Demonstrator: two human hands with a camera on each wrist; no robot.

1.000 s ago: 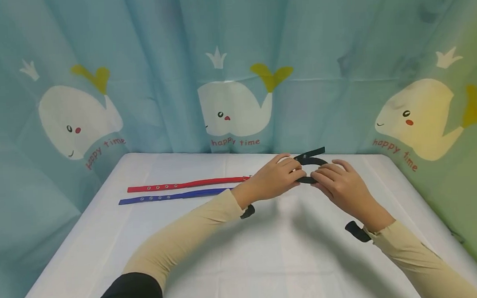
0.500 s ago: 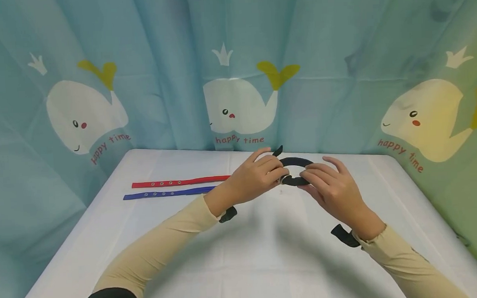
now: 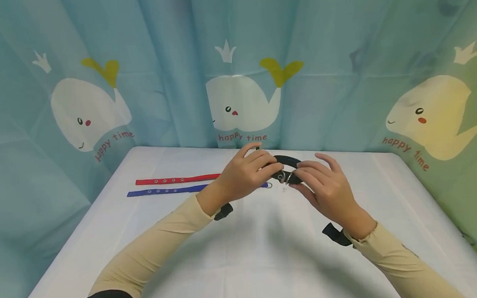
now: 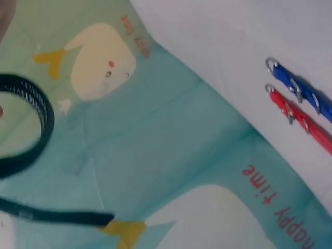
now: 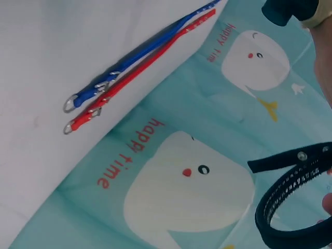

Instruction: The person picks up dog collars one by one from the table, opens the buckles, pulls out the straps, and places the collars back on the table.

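A black collar [image 3: 288,159], bent into a loop, is held up between both hands above the far part of the table. My left hand [image 3: 245,174] grips its left side, and the fingers hide part of the strap there. On the right side, near a metal ring and buckle [image 3: 283,177], my right hand [image 3: 327,187] pinches the loop between thumb and fingers. The left wrist view shows the looped black strap [image 4: 46,116] with its loose end sticking out below. Metal eyelets [image 5: 302,155] on that end appear in the right wrist view.
A red collar [image 3: 200,178] and a blue collar [image 3: 184,190] lie flat side by side on the white table [image 3: 244,273], behind the left forearm. A blue curtain [image 3: 171,81] with whale prints hangs behind the table. Black bands [image 3: 224,211] hang at both wrists.
Both hands have shifted left in view with the black collar, the view itself moving slightly. The buckle and ring now show between the hands, and the loose strap end has gone mostly behind the left hand.
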